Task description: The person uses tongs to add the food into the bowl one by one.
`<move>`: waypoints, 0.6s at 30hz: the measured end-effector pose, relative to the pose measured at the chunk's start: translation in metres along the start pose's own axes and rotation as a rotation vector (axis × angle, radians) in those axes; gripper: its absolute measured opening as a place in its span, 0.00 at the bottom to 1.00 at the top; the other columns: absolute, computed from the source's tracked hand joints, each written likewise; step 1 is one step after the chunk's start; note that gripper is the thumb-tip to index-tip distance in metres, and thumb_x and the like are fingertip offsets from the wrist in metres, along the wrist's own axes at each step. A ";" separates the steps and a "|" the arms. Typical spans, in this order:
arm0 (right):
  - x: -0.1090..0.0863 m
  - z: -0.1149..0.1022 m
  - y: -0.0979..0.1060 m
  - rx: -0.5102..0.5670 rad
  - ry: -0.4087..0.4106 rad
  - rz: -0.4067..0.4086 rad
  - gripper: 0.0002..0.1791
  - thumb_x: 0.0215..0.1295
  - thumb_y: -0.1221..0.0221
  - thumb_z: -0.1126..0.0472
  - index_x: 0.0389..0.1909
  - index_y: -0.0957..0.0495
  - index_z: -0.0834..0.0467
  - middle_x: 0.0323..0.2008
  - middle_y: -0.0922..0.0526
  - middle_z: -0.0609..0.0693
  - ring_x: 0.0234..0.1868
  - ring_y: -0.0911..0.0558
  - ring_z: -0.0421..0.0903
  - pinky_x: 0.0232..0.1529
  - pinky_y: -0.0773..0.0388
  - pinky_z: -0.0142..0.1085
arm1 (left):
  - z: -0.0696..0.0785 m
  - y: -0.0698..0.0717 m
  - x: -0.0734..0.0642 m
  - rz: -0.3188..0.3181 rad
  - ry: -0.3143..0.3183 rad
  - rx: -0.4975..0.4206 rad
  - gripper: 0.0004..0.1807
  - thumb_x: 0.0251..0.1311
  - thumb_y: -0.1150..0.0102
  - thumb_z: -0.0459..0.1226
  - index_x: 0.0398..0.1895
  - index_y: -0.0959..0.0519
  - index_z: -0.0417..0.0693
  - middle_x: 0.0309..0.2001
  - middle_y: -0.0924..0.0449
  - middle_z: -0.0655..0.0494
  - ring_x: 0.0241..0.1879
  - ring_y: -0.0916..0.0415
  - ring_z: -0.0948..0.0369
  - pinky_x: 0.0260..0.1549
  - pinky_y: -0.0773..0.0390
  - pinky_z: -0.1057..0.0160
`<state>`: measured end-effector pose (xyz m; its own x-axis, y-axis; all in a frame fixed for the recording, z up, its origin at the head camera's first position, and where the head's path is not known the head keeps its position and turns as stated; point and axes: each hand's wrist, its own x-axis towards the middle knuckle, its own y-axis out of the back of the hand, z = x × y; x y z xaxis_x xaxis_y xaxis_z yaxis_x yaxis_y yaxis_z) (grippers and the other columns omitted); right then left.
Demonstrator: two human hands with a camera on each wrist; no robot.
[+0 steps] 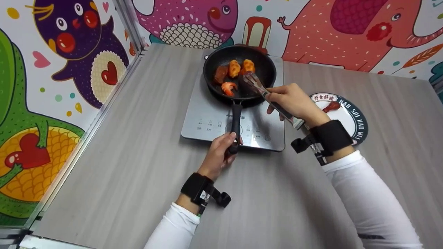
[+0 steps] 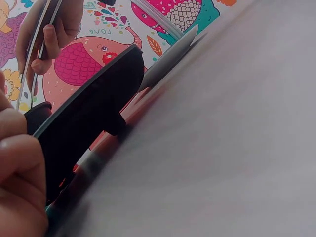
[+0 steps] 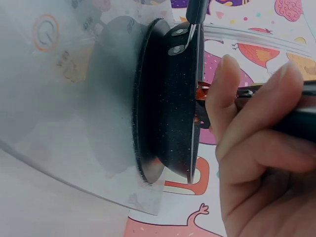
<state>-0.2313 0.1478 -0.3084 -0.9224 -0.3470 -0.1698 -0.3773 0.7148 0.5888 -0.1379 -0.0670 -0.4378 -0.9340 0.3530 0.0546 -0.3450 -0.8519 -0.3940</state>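
Observation:
A black frying pan sits on a silver induction cooker. My left hand grips its handle near the end; that hand's fingers show at the edge of the left wrist view. In my right hand are tongs, their tips down in the pan. The tips lie over a dark piece of food; whether they pinch it I cannot tell. Around them in the pan are a shrimp, a brown piece of meat and two orange-brown pieces. The pan wall hides the food in the right wrist view.
To the right, partly behind the right wrist, a round plate with a dark lettered rim holds a drumstick. Cartoon-printed walls border the grey table at the back and left.

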 end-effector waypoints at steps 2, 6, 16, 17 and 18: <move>0.002 -0.004 0.002 -0.023 -0.019 -0.013 0.18 0.63 0.50 0.56 0.53 0.26 0.53 0.23 0.18 0.54 0.09 0.26 0.45 0.09 0.30 0.35 | 0.000 0.000 0.000 -0.001 0.002 -0.001 0.23 0.59 0.52 0.54 0.34 0.27 0.41 0.12 0.40 0.58 0.09 0.47 0.64 0.04 0.52 0.66; 0.006 -0.011 0.004 -0.060 -0.034 -0.044 0.17 0.62 0.50 0.55 0.51 0.25 0.54 0.23 0.18 0.54 0.11 0.26 0.44 0.12 0.28 0.34 | 0.000 0.000 0.000 0.007 0.004 0.001 0.23 0.59 0.52 0.54 0.34 0.27 0.41 0.12 0.39 0.59 0.09 0.47 0.65 0.04 0.51 0.67; 0.011 -0.022 0.007 -0.140 -0.070 -0.107 0.15 0.62 0.51 0.55 0.46 0.22 0.56 0.22 0.19 0.55 0.12 0.25 0.47 0.11 0.30 0.33 | -0.001 0.000 0.000 0.006 -0.001 0.022 0.25 0.58 0.52 0.56 0.34 0.27 0.41 0.12 0.40 0.58 0.09 0.48 0.64 0.04 0.52 0.67; 0.012 -0.024 0.008 -0.154 -0.073 -0.116 0.15 0.62 0.51 0.56 0.45 0.22 0.57 0.22 0.19 0.55 0.12 0.25 0.47 0.10 0.31 0.33 | -0.002 0.000 0.000 0.006 -0.004 0.026 0.25 0.58 0.53 0.56 0.34 0.27 0.40 0.12 0.40 0.57 0.09 0.48 0.64 0.04 0.52 0.67; 0.013 -0.026 0.009 -0.164 -0.079 -0.124 0.15 0.62 0.51 0.56 0.44 0.22 0.58 0.21 0.19 0.55 0.12 0.25 0.46 0.10 0.31 0.33 | -0.002 0.000 0.000 0.007 -0.005 0.027 0.25 0.58 0.53 0.56 0.34 0.28 0.40 0.12 0.40 0.57 0.09 0.48 0.64 0.04 0.53 0.67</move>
<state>-0.2444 0.1339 -0.2849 -0.8758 -0.3729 -0.3066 -0.4758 0.5591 0.6790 -0.1380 -0.0664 -0.4393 -0.9367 0.3454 0.0567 -0.3411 -0.8643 -0.3696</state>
